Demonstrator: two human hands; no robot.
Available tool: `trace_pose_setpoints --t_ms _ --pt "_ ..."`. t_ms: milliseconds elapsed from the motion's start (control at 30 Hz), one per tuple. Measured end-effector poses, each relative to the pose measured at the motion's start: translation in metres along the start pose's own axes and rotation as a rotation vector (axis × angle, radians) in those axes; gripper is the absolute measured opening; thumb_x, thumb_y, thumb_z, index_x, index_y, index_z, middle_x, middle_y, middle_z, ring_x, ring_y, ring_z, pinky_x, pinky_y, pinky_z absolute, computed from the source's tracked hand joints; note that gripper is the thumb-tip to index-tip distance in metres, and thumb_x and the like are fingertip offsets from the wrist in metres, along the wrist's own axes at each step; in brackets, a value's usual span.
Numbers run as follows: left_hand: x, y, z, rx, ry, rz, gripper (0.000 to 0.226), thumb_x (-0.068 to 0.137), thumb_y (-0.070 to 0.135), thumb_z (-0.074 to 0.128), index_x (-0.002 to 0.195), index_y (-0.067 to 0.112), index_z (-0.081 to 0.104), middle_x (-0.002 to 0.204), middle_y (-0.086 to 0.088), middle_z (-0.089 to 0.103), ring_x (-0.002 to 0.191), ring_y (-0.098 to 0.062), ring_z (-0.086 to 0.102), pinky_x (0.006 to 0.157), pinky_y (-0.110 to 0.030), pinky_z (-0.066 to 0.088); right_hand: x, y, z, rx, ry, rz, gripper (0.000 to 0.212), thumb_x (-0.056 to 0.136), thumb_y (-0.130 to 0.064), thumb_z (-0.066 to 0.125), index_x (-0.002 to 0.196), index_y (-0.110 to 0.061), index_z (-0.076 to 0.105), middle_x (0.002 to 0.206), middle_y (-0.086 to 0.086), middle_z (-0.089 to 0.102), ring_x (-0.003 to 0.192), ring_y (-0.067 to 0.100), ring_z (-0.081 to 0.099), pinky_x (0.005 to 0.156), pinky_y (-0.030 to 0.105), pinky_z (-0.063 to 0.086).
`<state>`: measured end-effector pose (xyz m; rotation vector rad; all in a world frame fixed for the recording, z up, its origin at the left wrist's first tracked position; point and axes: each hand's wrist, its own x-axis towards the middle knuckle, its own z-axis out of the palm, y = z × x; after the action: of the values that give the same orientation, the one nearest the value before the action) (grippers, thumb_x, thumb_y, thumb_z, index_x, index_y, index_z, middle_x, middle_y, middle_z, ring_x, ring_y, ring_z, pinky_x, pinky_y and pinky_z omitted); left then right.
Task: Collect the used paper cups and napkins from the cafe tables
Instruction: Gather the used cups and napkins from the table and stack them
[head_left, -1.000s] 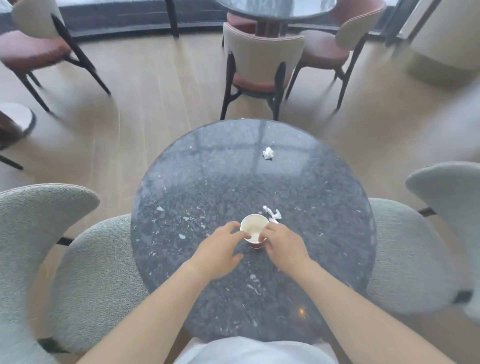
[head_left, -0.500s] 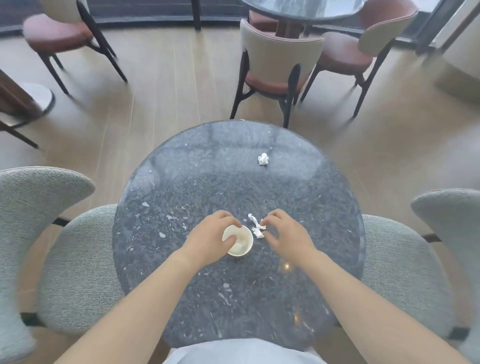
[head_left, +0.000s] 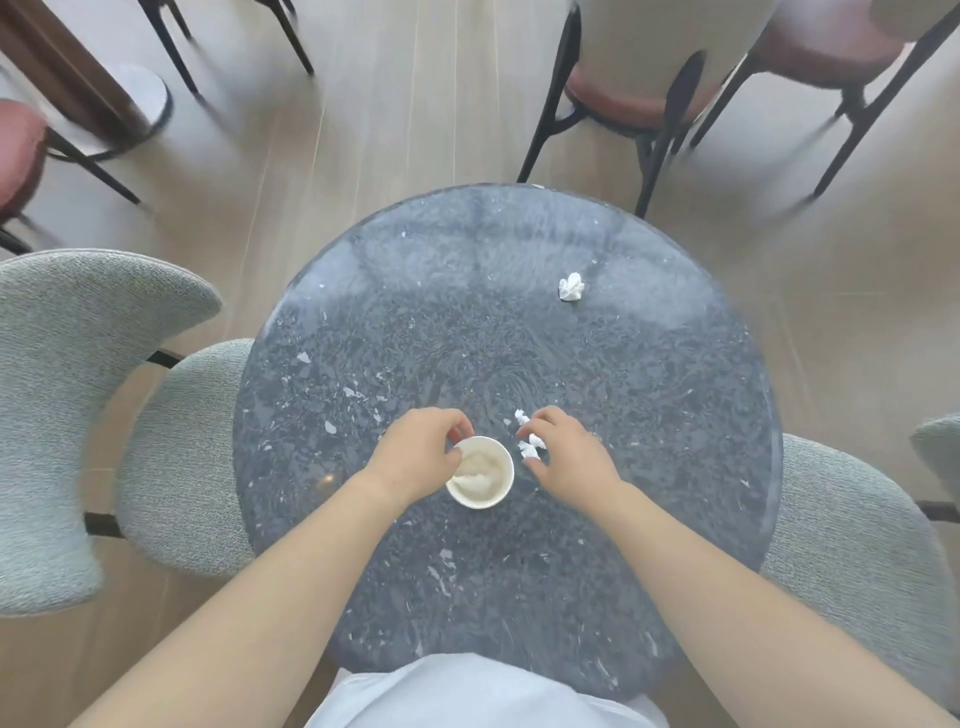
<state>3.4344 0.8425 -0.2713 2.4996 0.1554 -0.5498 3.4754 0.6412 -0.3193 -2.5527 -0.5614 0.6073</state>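
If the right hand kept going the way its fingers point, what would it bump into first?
The right hand points leftward. The torn napkin sits right between its curled fingers and thumb, so that comes first. Just beyond it stands the paper cup, probably next.

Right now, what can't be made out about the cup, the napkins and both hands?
Paper cup, head view: seen from above, so its outer wall is hidden; the white stuff inside is too soft to identify.
Left hand: grips the cup's rim, but its fingertips hide behind its own knuckles.
Right hand: its fingers cover the napkin scraps, so a pinch cannot be confirmed.
Far chairs: blurred and cut by the top edge.
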Motion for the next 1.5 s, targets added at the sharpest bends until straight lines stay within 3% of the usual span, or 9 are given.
trace_pose_setpoints --t_ms 100,200,400,567,767,933,1233,1400,1500 --pt "0.002 0.001 0.001 -0.023 0.005 -0.018 0.015 0.082 0.014 0.057 0.093 0.024 0.063 0.093 0.008 0.065 0.08 -0.015 0.053 0.078 -0.03 0.045 0.007 0.002 0.006 -0.034 -0.046 0.026 0.034 0.083 -0.018 0.062 0.116 -0.019 0.055 0.125 -0.002 0.045 0.11 0.021 0.044 0.081 0.035 0.046" --pt "0.006 0.003 0.001 -0.047 0.023 -0.024 0.016 0.082 0.014 0.057 0.093 0.022 0.064 0.093 0.006 0.066 0.079 -0.015 0.053 0.079 -0.032 0.046 0.01 0.005 0.01 -0.083 -0.073 0.053 0.036 0.083 -0.015 0.062 0.117 -0.021 0.054 0.128 -0.002 0.04 0.113 0.021 0.039 0.078 0.033 0.045" --pt "0.012 0.005 -0.001 -0.064 0.04 -0.024 0.018 0.081 0.015 0.058 0.096 0.025 0.06 0.09 0.007 0.062 0.079 -0.013 0.052 0.071 -0.027 0.04 0.01 0.01 0.01 -0.063 -0.057 0.102 0.017 0.088 -0.006 0.051 0.099 -0.013 0.061 0.112 0.004 0.049 0.105 0.023 0.044 0.078 0.035 0.046" --pt "0.008 0.003 -0.002 -0.04 0.012 -0.004 0.022 0.084 0.02 0.059 0.105 0.025 0.056 0.097 0.008 0.061 0.081 -0.013 0.049 0.073 -0.026 0.038 0.003 0.015 0.006 0.015 -0.011 0.103 0.017 0.084 -0.002 0.053 0.09 -0.011 0.066 0.102 0.005 0.057 0.098 0.024 0.054 0.074 0.026 0.038" --pt "-0.006 -0.003 -0.005 -0.025 0.012 0.006 0.032 0.086 0.024 0.059 0.117 0.025 0.05 0.104 0.006 0.057 0.079 -0.012 0.051 0.075 -0.026 0.042 -0.009 -0.001 -0.01 0.213 0.245 0.074 0.015 0.082 0.0 0.058 0.085 -0.012 0.065 0.094 0.0 0.058 0.084 0.018 0.056 0.071 0.023 0.04" --pt "-0.015 -0.004 -0.005 0.001 0.019 0.029 0.033 0.087 0.026 0.058 0.119 0.025 0.049 0.107 0.004 0.058 0.078 -0.013 0.049 0.079 -0.03 0.046 -0.018 -0.039 -0.035 0.271 0.463 -0.1 0.015 0.077 0.001 0.064 0.083 -0.013 0.064 0.09 -0.004 0.056 0.076 0.008 0.053 0.068 0.015 0.044" --pt "-0.027 -0.007 -0.008 0.031 0.036 0.062 0.035 0.084 0.03 0.06 0.116 0.033 0.047 0.109 0.009 0.055 0.081 -0.012 0.053 0.08 -0.037 0.051 -0.032 -0.064 -0.018 0.252 0.245 -0.144 0.016 0.08 -0.004 0.062 0.093 -0.012 0.065 0.105 -0.002 0.057 0.09 0.013 0.054 0.079 0.032 0.048" --pt "-0.024 -0.005 0.002 0.107 0.004 0.155 0.068 0.071 0.035 0.074 0.128 0.033 0.037 0.133 0.008 0.032 0.108 -0.018 0.051 0.08 -0.037 0.049 -0.036 -0.057 -0.021 0.238 0.272 -0.103 0.016 0.079 -0.003 0.063 0.092 -0.013 0.066 0.103 -0.002 0.058 0.091 0.014 0.056 0.082 0.033 0.048" --pt "-0.014 0.003 0.01 0.114 -0.042 0.172 0.08 0.067 0.034 0.078 0.133 0.031 0.033 0.138 0.008 0.029 0.113 -0.02 0.049 0.084 -0.04 0.05 -0.034 -0.052 -0.026 0.241 0.31 -0.115 0.015 0.079 -0.002 0.064 0.09 -0.012 0.067 0.099 -0.002 0.059 0.09 0.013 0.057 0.08 0.034 0.049"
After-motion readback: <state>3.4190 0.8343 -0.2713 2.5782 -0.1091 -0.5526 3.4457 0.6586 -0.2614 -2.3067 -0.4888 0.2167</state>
